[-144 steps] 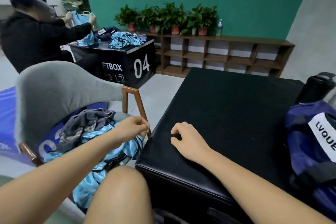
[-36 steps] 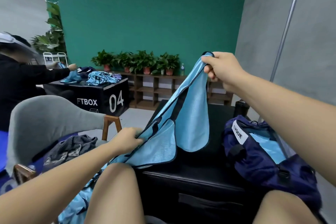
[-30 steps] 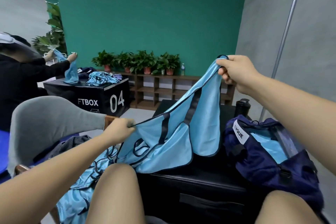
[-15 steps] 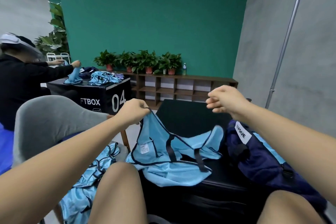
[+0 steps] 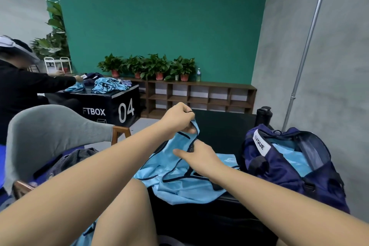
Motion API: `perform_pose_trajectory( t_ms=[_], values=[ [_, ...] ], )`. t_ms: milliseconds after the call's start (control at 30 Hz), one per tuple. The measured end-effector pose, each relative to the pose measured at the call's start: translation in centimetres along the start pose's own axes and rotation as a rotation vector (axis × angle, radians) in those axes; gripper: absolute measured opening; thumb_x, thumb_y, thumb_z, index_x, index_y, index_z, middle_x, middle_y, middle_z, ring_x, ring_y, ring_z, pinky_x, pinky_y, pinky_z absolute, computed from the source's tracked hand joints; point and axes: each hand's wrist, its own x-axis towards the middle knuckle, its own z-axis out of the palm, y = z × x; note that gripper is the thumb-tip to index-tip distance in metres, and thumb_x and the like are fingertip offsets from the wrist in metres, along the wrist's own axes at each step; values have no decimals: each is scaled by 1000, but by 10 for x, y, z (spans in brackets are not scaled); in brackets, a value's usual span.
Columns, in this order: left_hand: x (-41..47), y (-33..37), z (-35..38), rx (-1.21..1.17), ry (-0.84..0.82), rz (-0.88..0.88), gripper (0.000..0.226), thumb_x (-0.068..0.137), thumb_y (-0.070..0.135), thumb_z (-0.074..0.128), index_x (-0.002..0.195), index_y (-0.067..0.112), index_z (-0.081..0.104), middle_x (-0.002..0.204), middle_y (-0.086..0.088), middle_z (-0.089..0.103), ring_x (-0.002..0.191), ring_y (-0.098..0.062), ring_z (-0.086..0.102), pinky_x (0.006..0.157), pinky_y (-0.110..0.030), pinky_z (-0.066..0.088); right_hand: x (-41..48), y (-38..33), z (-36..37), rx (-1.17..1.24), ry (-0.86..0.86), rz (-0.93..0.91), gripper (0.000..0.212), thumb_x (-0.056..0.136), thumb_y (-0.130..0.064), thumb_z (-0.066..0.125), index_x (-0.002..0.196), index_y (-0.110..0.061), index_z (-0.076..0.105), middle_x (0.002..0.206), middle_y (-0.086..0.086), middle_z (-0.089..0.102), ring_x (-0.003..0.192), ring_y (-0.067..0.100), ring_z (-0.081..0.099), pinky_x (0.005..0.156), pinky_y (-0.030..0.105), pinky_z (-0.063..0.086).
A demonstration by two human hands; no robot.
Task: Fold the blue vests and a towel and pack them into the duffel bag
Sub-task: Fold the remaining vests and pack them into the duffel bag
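Black table [image 5: 221,126], left hand [image 5: 178,119] pinching vest [image 5: 159,166], right hand [image 5: 200,156] now lowered onto it, grip unclear.

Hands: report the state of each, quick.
Left hand: closed on the upper edge of the blue vest, holding it up.
Right hand: at the vest just below; whether it grips cannot be told.

Open black box top [image 5: 219,126] beyond the vest [image 5: 159,163], duffel bag [image 5: 279,175] and dark bottle [image 5: 264,116] along its right edge.
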Motion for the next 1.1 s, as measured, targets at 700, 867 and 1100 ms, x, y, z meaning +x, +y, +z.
perform_pose_trajectory(
  t_ms=[700, 867, 1100],
  values=[
    [-8, -151, -43, 430, -80, -88, 18, 87, 26, 80, 102, 26, 70, 97, 5, 76, 90, -17, 69, 79, -30, 56, 37, 4, -132, 573, 113, -55, 14, 105, -18, 60, 104, -9, 71, 104, 14, 75, 93, 30, 68, 89, 41, 52],
    [-2, -179, -48, 712, -106, -46, 32, 84, 34, 81, 109, 28, 63, 108, 6, 65, 96, -16, 64, 80, -29, 51, 33, 11, -152, 581, 123, -56, 13, 105, -18, 59, 103, -10, 70, 102, 13, 73, 90, 29, 66, 82, 36, 51],
    [5, -202, -69, 811, -108, -102, 33, 88, 24, 69, 121, 22, 61, 116, -2, 63, 104, -20, 61, 81, -29, 46, 31, 27, -178, 590, 200, -29, 17, 103, -16, 60, 95, -11, 74, 93, 12, 75, 82, 28, 68, 76, 36, 55]
  ],
)
